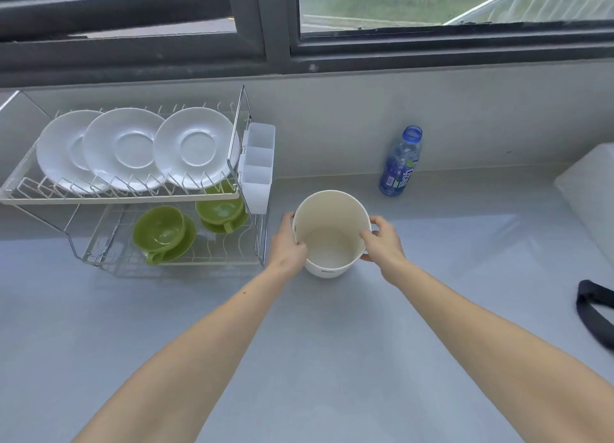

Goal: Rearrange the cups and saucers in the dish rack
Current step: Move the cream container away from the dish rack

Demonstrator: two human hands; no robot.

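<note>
Fingers [300, 245] of both hands clamp white bucket [332, 243] rim; dish rack [133, 190] just left w/ cups.

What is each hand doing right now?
Left hand: closed on the rim of the white bucket.
Right hand: closed on the same bucket's opposite rim.

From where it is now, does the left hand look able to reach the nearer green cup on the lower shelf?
Probably yes, once freed. The left hand grips the white bucket beside the rack. The green cup lies near the lower shelf's open front, with nothing before it.
</note>
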